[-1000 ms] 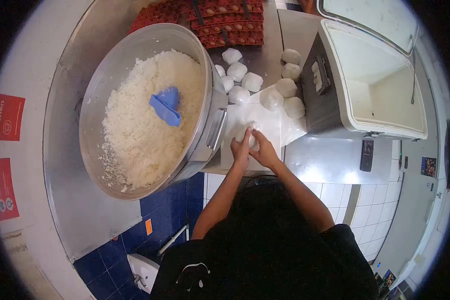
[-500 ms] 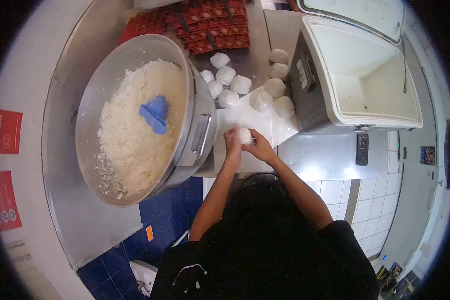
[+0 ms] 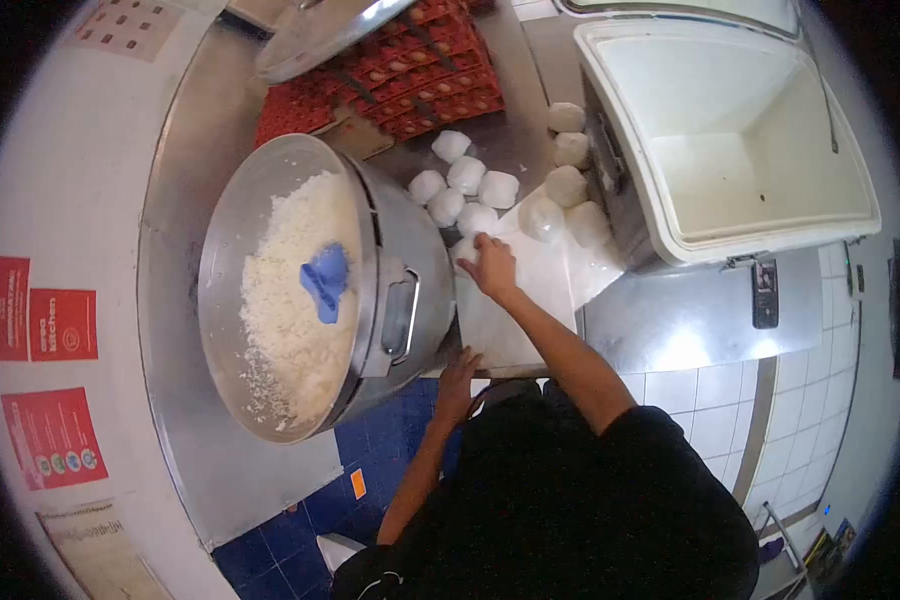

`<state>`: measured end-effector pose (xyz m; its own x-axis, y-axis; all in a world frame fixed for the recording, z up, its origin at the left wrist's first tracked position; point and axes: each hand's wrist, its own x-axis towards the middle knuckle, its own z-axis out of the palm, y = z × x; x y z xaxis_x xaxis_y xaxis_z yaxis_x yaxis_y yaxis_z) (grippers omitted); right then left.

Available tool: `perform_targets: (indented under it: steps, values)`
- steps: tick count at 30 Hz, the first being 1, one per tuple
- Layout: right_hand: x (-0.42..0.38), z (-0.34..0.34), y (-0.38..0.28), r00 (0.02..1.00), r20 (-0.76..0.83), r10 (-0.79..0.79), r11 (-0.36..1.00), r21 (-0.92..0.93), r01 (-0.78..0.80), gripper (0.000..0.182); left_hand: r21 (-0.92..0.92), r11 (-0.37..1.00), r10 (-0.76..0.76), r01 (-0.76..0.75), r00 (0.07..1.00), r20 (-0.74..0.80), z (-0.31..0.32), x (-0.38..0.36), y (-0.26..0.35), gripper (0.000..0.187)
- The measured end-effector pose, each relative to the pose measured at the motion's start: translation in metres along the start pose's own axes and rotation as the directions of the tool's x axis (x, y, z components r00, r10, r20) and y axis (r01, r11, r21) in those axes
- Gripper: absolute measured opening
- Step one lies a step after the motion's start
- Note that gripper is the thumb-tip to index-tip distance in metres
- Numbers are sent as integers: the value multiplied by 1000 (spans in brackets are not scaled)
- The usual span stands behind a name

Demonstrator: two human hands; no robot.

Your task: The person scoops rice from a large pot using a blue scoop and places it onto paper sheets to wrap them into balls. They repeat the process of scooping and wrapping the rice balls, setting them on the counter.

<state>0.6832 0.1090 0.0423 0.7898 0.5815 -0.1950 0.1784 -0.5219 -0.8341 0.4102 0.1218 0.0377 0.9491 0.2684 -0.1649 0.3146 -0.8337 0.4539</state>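
My right hand [image 3: 492,268] has its fingers around the near side of a white rounded packet [image 3: 463,250], partly hidden by them. This packet rests at the front of a group of similar white packets [image 3: 465,175] between the pot and the cooler. My left hand [image 3: 458,382] is low at the counter's front edge, fingers stretched out and nothing visible in it. Beneath my right hand lie white sheets [image 3: 510,325]. To the left stands a large metal pot [image 3: 420,240] of white rice [image 3: 295,290], with a blue cloth-like item [image 3: 325,280] on the rice.
An open cooler box [image 3: 705,180] stands at the right, with several more rounded packets [image 3: 567,187] along its side. Red egg trays [image 3: 430,70] are stacked at the back beside a metal lid [image 3: 320,45]. A dark handheld device [image 3: 765,295] lies on the steel counter [image 3: 670,320].
The packet held between both hands has moved forward to the group in my right hand. My left hand has let go and drawn back to the counter edge. The view has shifted.
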Motion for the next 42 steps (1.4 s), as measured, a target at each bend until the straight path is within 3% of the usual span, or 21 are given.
perform_targets:
  steps: [1, 3, 5, 6, 7, 8, 11, 14, 16, 18, 20, 24, 27, 29, 30, 32, 33, 35, 36, 38, 42]
  values:
    - [-1, 10, 15, 1000, 12, -16, 1000, 3, 16, 55, 21, 999, 38, -39, 999, 26, -1, -3, -2, 70]
    - [4, 38, 56, 904, -250, -348, 933, -3, 359, 63, 52, 997, 64, -63, 998, -23, 6, -4, -11, 75]
    - [6, 44, 67, 869, -304, -392, 919, -82, 386, 61, 40, 988, 150, -150, 989, -10, 12, -6, -30, 76]
    - [3, 40, 68, 901, -362, -239, 947, 120, 299, 55, 84, 996, 18, -26, 995, 98, -1, -7, -18, 79]
    - [-8, 10, 44, 973, -231, 12, 941, 332, 67, 46, 92, 996, -22, 18, 999, 42, -5, -7, -22, 79]
    - [-3, -5, 35, 963, -270, 10, 857, 499, 131, 35, 8, 999, 32, -32, 999, 20, -7, -8, -27, 80]
    - [-29, -122, -104, 911, -319, -262, 694, 593, 408, 20, -65, 996, 57, -56, 998, 8, 0, -17, -39, 84]
    - [-76, -167, -260, 858, -259, -444, 596, 629, 499, 23, -56, 992, 117, -116, 993, 20, 18, -26, -57, 87]
    - [-93, -158, -324, 761, 268, -591, 804, 114, 584, 27, -160, 974, 169, -163, 985, 22, 18, -23, -69, 81]
    - [-89, -119, -355, 681, 526, -508, 518, -445, 730, 30, -73, 975, 210, -210, 978, -3, 25, -20, -80, 80]
    - [-69, -62, -346, 723, 582, -371, 232, -696, 680, 26, -1, 961, 275, -276, 957, -96, 38, -13, -89, 79]
    - [-57, -26, -331, 731, 600, -325, 17, -769, 639, 27, -150, 950, 258, -273, 959, -116, 63, 1, -114, 85]
    - [-47, -50, -352, 815, 522, -252, 71, -830, 553, 31, -132, 940, 298, -316, 944, -139, 46, -3, -112, 85]
    - [-33, -57, -371, 902, 279, -329, 396, -827, 400, 27, -121, 933, 318, -338, 935, -157, 38, -6, -110, 85]
    - [-32, -52, -383, 907, 275, -319, 376, -842, 387, 27, -123, 929, 327, -348, 931, -161, 37, -8, -111, 85]
    - [-31, -36, -398, 901, 369, 229, 320, -903, 288, 30, -128, 922, 342, -365, 924, -171, 34, -11, -110, 85]
    - [-33, -27, -389, 903, 356, 241, 305, -911, 278, 30, -132, 919, 348, -372, 921, -175, 34, -13, -111, 85]
    - [-42, -7, -352, 868, 435, -239, 159, -864, 477, 31, -149, 913, 352, -380, 918, -184, 36, -14, -111, 86]
    - [-42, -1, -349, 876, 434, -211, 159, -869, 469, 31, -154, 910, 357, -385, 916, -183, 37, -17, -110, 86]
    - [-34, 11, -357, 840, 537, 75, 101, -842, 530, 39, -159, 903, 371, -399, 911, -181, 35, -18, -109, 86]
    - [-48, 42, -390, 780, 554, 289, 34, -821, 570, 38, -171, 895, 379, -412, 905, -192, 31, -21, -107, 86]
